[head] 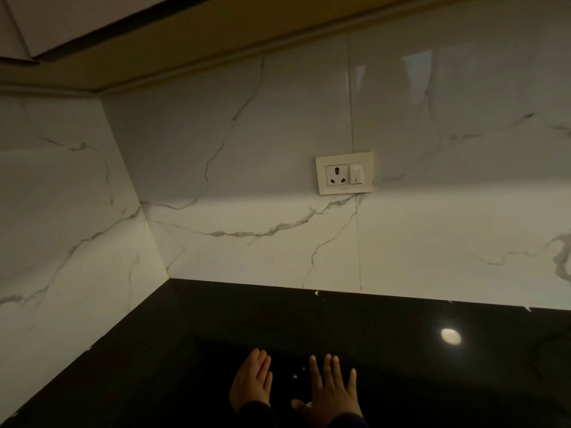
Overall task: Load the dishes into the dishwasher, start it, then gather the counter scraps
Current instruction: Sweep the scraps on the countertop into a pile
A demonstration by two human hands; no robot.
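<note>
Left hand (251, 381): laid on the black counter (401, 350) with fingers straight and pressed together, tilted onto its outer edge; nothing is held.

Right hand (332, 387): laid flat on the counter just beside the left hand, fingers straight and slightly spread, thumb pointed toward the left hand; nothing is held. A small pale bit is seen at the thumb, but whether it is touched cannot be told.

Scraps (294, 377): a few small pale flecks are found on the counter in the gap between the two hands, near the fingers of each. No contact with either hand is shown.

Further flecks (316, 293): noted well beyond the fingertips, along the seam where counter meets wall, with more to the right of the right hand along the same seam.

Sleeves (259, 412): dark cuffs are seen at both wrists.

Wall (247, 242): white marble-patterned tile, rising beyond and to the left of the hands, forming a corner.

Socket plate (344, 173): one socket and one switch, mounted on the wall above and beyond the right hand.

Light reflection (451, 336): a round bright spot on the counter, to the right of the right hand.
</note>
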